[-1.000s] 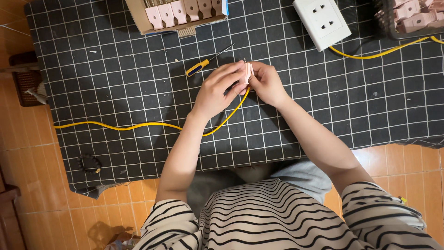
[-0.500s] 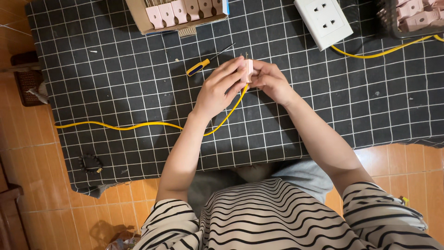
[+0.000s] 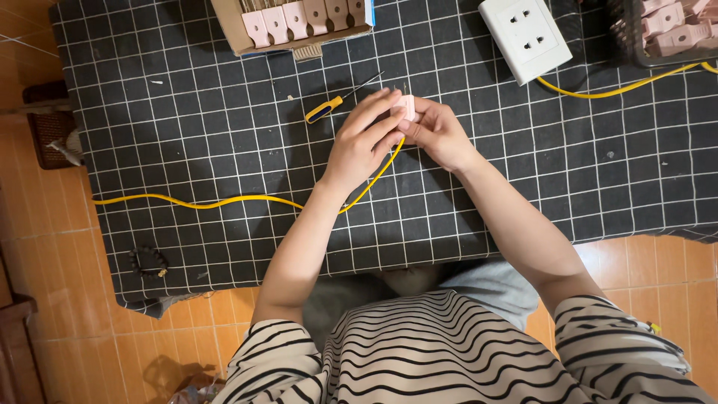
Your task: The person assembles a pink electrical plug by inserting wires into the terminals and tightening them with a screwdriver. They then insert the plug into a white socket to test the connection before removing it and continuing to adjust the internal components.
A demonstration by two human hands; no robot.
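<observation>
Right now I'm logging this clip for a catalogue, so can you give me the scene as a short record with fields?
Surface: black grid-pattern cloth on a tiled floor
Left hand: grips a small pink plug together with the right hand
Cable: yellow cable runs from the hands leftward
Tool: yellow-handled screwdriver lying beside the hands
Top edge: cardboard box of pink parts, white socket block, dark basket
Lower left: bead bracelet

Fingers hide most of the small pink part (image 3: pixel 407 106); the top edge crops the cardboard box (image 3: pixel 238 30).
</observation>
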